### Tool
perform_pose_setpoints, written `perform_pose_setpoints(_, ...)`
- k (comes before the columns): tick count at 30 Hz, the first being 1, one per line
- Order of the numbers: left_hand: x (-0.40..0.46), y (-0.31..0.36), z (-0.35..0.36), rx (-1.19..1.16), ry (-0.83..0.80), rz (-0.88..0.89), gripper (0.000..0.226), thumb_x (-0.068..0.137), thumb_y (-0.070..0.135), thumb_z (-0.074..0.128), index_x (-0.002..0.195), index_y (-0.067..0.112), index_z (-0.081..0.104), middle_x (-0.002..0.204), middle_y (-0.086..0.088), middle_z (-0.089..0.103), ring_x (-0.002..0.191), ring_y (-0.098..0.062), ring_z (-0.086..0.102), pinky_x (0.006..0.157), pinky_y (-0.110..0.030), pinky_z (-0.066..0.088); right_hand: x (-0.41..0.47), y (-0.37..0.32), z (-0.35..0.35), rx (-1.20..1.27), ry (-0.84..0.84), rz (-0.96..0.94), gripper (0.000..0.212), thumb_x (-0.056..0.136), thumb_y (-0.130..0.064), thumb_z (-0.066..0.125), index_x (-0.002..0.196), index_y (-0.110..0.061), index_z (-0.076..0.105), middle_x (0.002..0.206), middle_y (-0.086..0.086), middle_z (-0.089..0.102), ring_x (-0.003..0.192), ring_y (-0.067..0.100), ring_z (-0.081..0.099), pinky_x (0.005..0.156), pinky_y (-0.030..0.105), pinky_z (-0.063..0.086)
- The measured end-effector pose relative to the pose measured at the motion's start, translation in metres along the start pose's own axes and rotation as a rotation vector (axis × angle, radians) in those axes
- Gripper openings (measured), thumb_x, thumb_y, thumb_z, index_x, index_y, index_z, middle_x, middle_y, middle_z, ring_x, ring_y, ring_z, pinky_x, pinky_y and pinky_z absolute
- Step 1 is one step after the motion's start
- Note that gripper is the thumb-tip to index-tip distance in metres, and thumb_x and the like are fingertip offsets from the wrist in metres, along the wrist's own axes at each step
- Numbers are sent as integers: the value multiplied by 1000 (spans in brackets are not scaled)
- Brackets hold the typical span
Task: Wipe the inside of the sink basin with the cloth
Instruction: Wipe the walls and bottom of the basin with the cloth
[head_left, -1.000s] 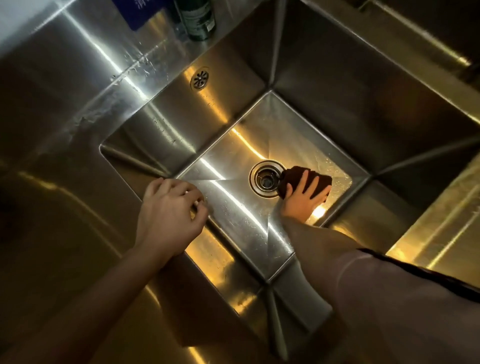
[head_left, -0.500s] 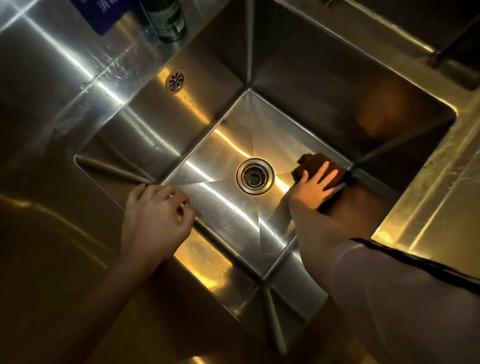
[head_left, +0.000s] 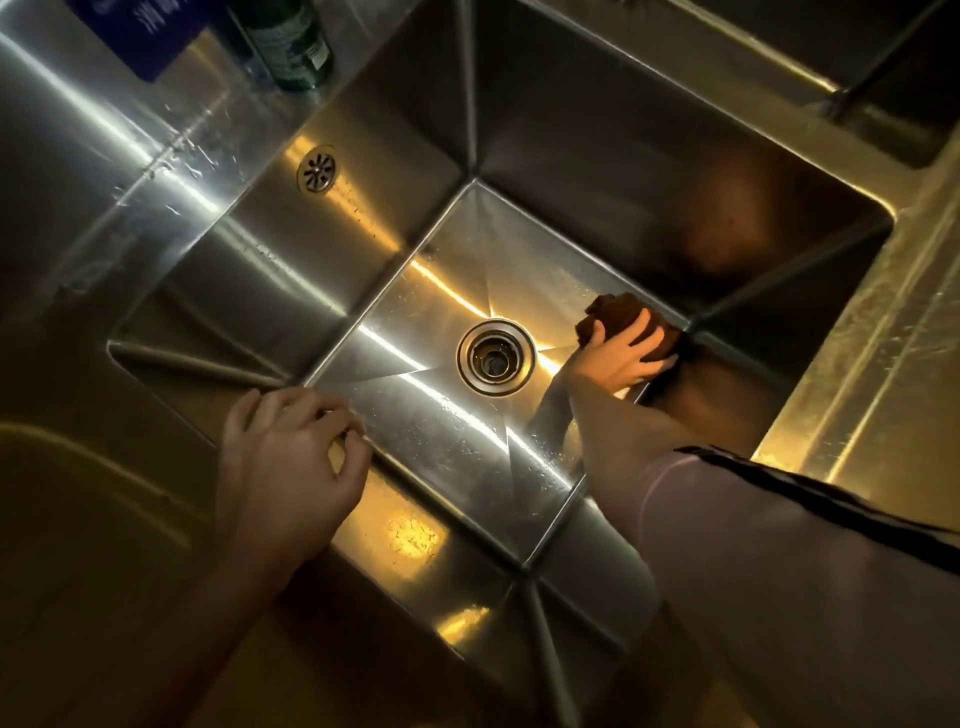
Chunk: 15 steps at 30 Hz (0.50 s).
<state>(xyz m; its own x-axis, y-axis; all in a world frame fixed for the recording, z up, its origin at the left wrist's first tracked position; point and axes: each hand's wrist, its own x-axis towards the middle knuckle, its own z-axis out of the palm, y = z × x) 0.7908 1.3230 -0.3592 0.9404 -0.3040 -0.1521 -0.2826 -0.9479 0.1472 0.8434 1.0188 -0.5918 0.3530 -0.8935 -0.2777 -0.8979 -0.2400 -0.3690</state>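
Left hand (head_left: 283, 457): on the near rim of the sink basin (head_left: 810, 395), fingers curled over the edge, holding no object; judged a brace for the reach.
Right hand (head_left: 621, 353): down on the basin floor, fingers spread and pressing the cloth (head_left: 621, 312) flat, for wiping contact.
Cloth: dark, bunched, at the floor's right edge, beside the drain (head_left: 495, 357).
Bottle (head_left: 288, 41): far-left rim, clear of the work.

The right hand (head_left: 626, 356) is pressing a dark cloth (head_left: 621, 314) flat against the sink basin (head_left: 441, 426) floor, the drain (head_left: 495, 357) lying just beside its wrist, while the left hand (head_left: 291, 457) is curling over the near rim.
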Motion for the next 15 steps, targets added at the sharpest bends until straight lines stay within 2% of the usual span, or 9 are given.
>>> perform_pose_setpoints(5,0,-3,3,-15,10,0,32,84,33,44,85,21,73,99,3,68,104,-22,57,99,-40,30,43,-7,-9,-12,66,-22,70,90,-50,58,146,-19,30,149,11,32,143,42,17,117,54,20)
perform_pose_setpoints(10,2,-2,2,3,-19,6,34,83,35,43,86,21,74,99,3,69,105,-22,57,98,-39,29,10,-3,0,6,7,8,76,93,-48,53,154,-24,13,161,12,7,146,45,1,120,51,12)
perform_pose_setpoints(15,2,1,-2,-29,2,-4,37,81,34,41,81,20,75,96,3,70,104,-24,59,97,-40,31,-5,-20,-26,74,-91,140,80,93,-44,57,154,-33,7,160,16,-4,146,43,4,119,47,16)
